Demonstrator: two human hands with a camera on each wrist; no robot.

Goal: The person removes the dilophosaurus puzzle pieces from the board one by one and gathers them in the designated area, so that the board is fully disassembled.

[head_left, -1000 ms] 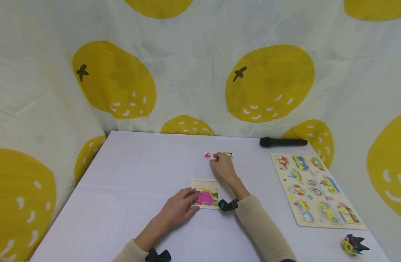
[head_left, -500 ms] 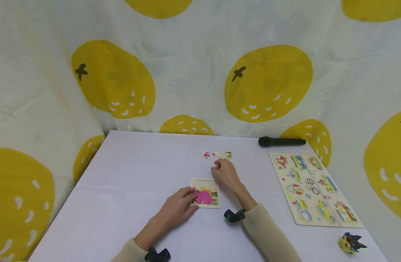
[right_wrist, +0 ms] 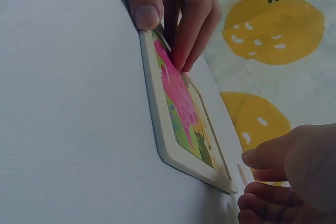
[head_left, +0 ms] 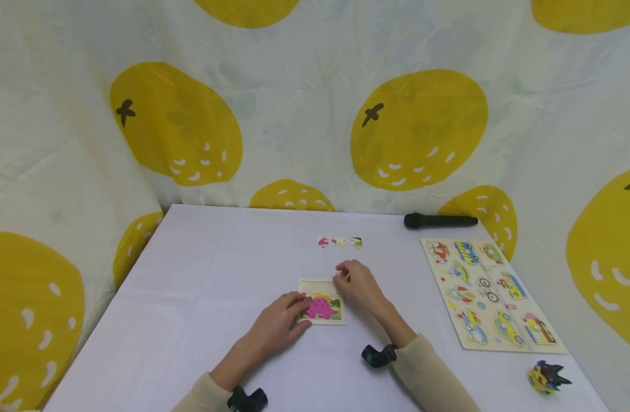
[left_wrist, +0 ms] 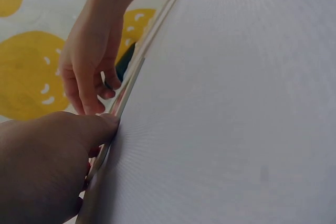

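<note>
A small wooden-framed jigsaw puzzle with a pink dinosaur picture lies flat on the table; a bare wood strip shows along its far side. My left hand holds its left side, thumb at the near rim and fingertips on the picture, plain in the right wrist view. Just off the puzzle's far right corner hovers my right hand. Its fingers are loosely bent, and nothing shows between thumb and fingers in either wrist view. Beyond it, three small jigsaw pieces, among them a pink one, lie in a row.
At the right lies a large wooden peg puzzle with vehicle pictures. A black microphone rests near the back edge. A small yellow and black figure stands at the front right. A fruit-patterned curtain hangs behind the white table.
My right hand has drawn back from the row of jigsaw pieces toward the framed puzzle, uncovering the pieces. The left hand has stayed on the puzzle.
</note>
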